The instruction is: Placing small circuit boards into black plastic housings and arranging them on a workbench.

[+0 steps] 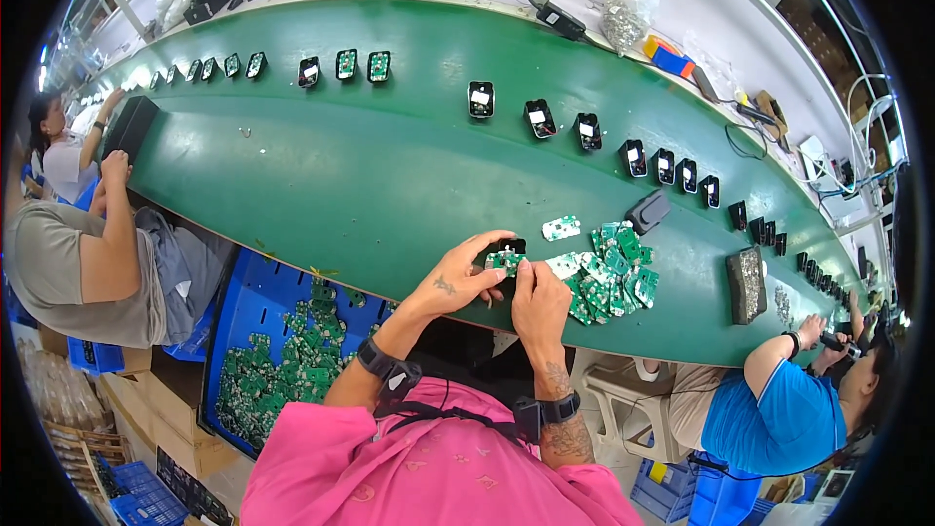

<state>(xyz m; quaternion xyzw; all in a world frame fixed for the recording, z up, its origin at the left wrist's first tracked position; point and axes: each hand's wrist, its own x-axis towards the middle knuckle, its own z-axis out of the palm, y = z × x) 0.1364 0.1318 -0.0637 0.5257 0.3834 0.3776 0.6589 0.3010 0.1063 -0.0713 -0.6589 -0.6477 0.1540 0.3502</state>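
Note:
Near the front edge of the green table, my left hand (454, 279) is closed around a small black plastic housing (519, 244). A green circuit board (505, 261) sits at the housing's open side, under my left thumb. The fingers of my right hand (542, 304) are pinched together at the board's right edge. How far the board is seated inside cannot be made out. Just right of my right hand lies a heap of loose green circuit boards (612, 278), with a single board (561, 228) apart above it.
A row of black housings (481, 99) runs along the table (321, 166). A dark block (649, 211) stands behind the heap, a parts tray (747, 285) farther right. Below left is a blue bin (255, 278) of boards. Co-workers sit left (93, 273) and right (769, 409).

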